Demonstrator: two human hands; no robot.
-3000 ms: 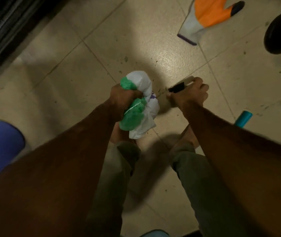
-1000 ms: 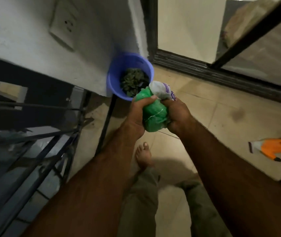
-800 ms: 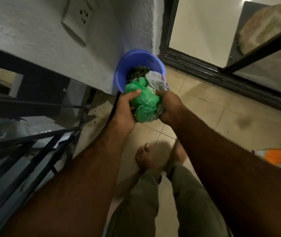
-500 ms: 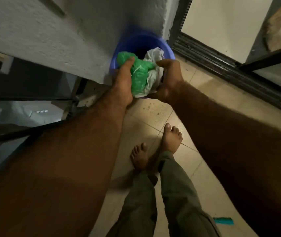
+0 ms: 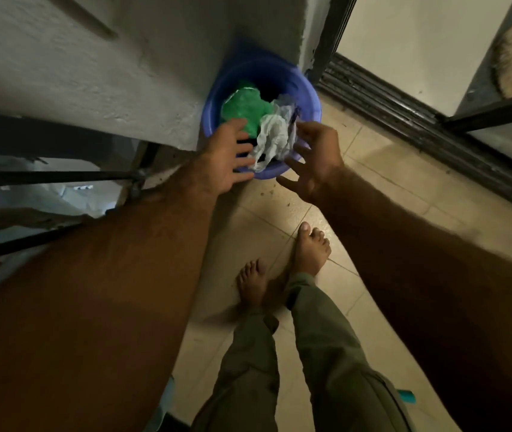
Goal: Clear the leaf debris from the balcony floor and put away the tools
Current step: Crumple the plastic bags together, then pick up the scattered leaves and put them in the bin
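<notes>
A blue plastic bin (image 5: 307, 88) stands on the tiled floor in the corner between the white wall and the door frame. A crumpled green-and-white plastic bag (image 5: 256, 116) lies inside it, its white part hanging over the near rim. My left hand (image 5: 228, 157) hovers just in front of the bin's near left rim with fingers spread and holds nothing. Fingers spread too, my right hand (image 5: 314, 160) is at the near right rim, empty and close to the bag's white part.
A black metal railing (image 5: 55, 176) runs along the left. The sliding door track (image 5: 404, 120) crosses the upper right. My bare feet (image 5: 279, 266) stand on the beige tiles below the bin. A teal handle tip (image 5: 405, 396) shows at the lower right.
Both hands carried the bag to the blue bin, lowered it in, then let go. They are now spread apart at the rim while the bag rests inside.
</notes>
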